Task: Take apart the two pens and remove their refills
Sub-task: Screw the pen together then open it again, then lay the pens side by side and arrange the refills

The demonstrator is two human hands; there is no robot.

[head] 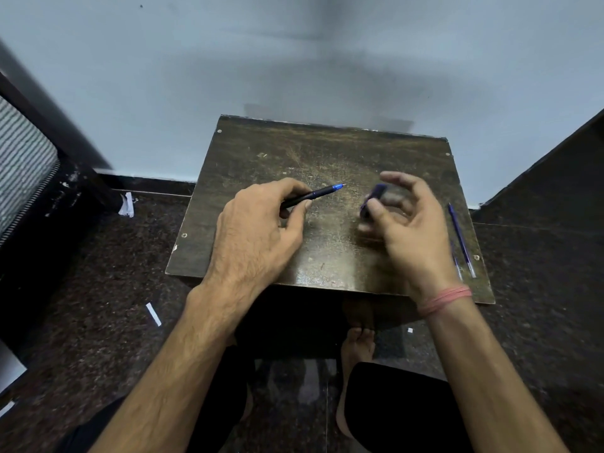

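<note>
My left hand (258,223) is closed around a dark pen (318,193) whose blue tip points up and to the right over the small wooden table (261,152). My right hand (403,220) is blurred by motion and holds a dark purple pen cap (372,197) between thumb and fingers. A thin blue refill (459,235) lies on the table's right edge, just beyond my right hand. A second slim clear piece (457,261) lies beside it, partly hidden by my wrist.
The table stands against a pale wall (294,60) on a dark speckled floor (98,289). Paper scraps (153,314) lie on the floor at left. My bare feet (358,344) and knees are under the near table edge. A dark furniture frame (49,178) stands at left.
</note>
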